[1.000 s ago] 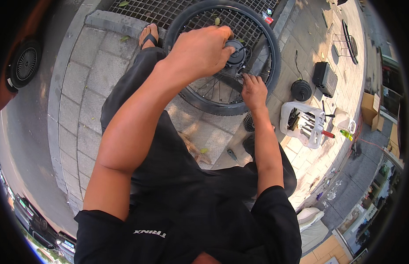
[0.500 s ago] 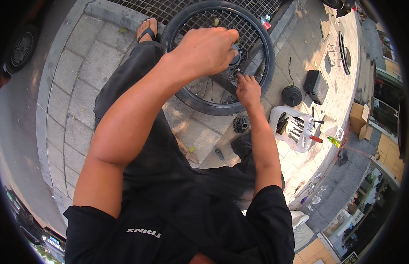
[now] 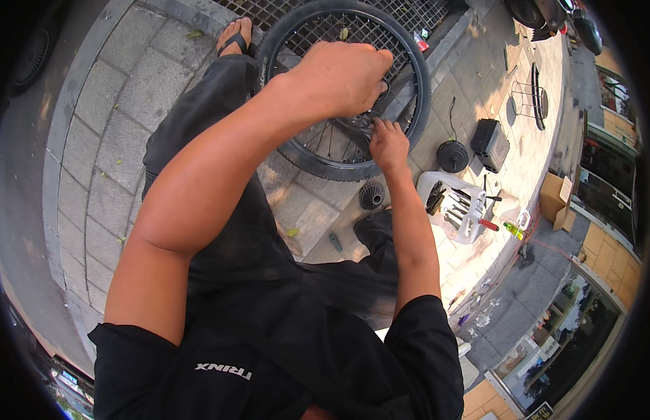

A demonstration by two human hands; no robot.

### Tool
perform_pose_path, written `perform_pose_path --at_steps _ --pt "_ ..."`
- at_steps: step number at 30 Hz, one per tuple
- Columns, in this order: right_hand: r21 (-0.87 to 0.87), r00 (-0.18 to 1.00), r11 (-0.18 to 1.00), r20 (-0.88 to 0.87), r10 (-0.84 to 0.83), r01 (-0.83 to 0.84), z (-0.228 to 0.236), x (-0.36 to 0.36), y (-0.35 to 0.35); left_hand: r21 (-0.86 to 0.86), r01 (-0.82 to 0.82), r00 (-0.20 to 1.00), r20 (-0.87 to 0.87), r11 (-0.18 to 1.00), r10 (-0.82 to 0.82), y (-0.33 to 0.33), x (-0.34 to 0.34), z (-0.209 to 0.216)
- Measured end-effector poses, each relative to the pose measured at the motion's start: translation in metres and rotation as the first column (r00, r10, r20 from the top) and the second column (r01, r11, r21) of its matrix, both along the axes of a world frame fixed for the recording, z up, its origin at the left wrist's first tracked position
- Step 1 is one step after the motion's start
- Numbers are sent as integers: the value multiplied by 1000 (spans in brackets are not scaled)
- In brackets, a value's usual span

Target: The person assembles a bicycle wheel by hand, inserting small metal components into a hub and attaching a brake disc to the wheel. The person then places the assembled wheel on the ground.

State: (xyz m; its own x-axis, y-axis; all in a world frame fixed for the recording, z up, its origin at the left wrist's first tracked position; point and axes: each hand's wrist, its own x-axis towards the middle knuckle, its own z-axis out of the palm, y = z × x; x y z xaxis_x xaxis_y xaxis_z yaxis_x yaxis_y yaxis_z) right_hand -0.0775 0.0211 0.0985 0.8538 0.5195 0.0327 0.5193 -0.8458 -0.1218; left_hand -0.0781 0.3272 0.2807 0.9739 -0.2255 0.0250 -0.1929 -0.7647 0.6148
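A bicycle wheel with a black tyre [image 3: 332,169] lies before me, partly over a metal grate. My left hand [image 3: 342,78] is curled above its hub, the knuckles up and the fingers bent down. What it grips is hidden beneath the hand. Close by on the right, my right hand [image 3: 389,145] has its fingertips pressed together at a small dark part near the hub, too small to name. Just below the tyre stands a sprocket cassette [image 3: 371,196]. A tool with a grey-green handle [image 3: 335,243] lies nearer my legs.
On the right, a cut white plastic container [image 3: 472,229] holds several wrenches and a red-handled tool [image 3: 488,225]. Beyond it are a round black motor-like part with a cable [image 3: 452,156], a black box [image 3: 491,145] and a metal-framed stool [image 3: 538,98]. A cardboard box [image 3: 553,198] stands farther right.
My left hand has turned and shifted slightly right over the hub, with its fingers still curled. The right hand stays by the hub. The whole view has swung a little.
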Motion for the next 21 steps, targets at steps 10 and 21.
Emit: perform_pose_path --at_steps 10,21 --pt "65 990 994 -115 -83 91 -1 1 29 19 17 1000 -20 1000 -17 3 2 5" --pt "76 969 988 -216 -116 135 -6 9 48 -5 11 999 -44 1000 -11 3 3 8"
